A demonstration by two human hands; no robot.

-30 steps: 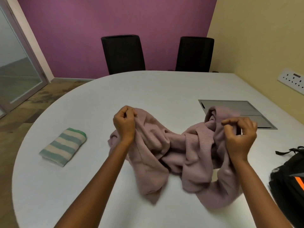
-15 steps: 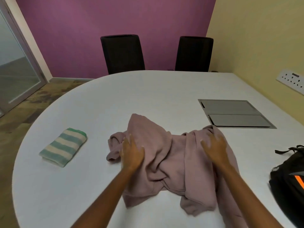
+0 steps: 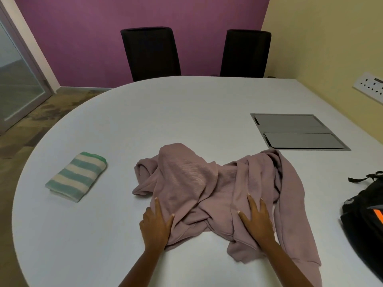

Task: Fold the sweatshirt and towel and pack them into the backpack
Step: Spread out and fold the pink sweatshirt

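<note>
Sweatshirt (image 3: pixel 199 187), mauve and crumpled, is seen lying unfolded on the white table (image 3: pixel 165 112) at lower centre of the frame. One sleeve is trailed toward the lower right. The left hand (image 3: pixel 156 226) is laid flat on the lower-left edge of the fabric, fingers straight and spread, nothing gripped. The right hand (image 3: pixel 256 222) is pressed flat on the lower-right part of the garment, fingers likewise straight and splayed, nothing pinched.

The towel (image 3: pixel 76 176), striped green and cream, is found already folded at mid-left of the frame, well apart from the sweatshirt and untouched. The backpack (image 3: pixel 364 220), black with an orange stripe, is cut off by the right edge. Whether it is unzipped cannot be told.

A grey hatch panel (image 3: pixel 298 131) is set into the tabletop at right, just beyond the sweatshirt's top corner. Two black chairs (image 3: pixel 151 52) are placed at the far side against a purple wall. A socket strip (image 3: pixel 370 87) is mounted on the yellow wall at upper right.
</note>
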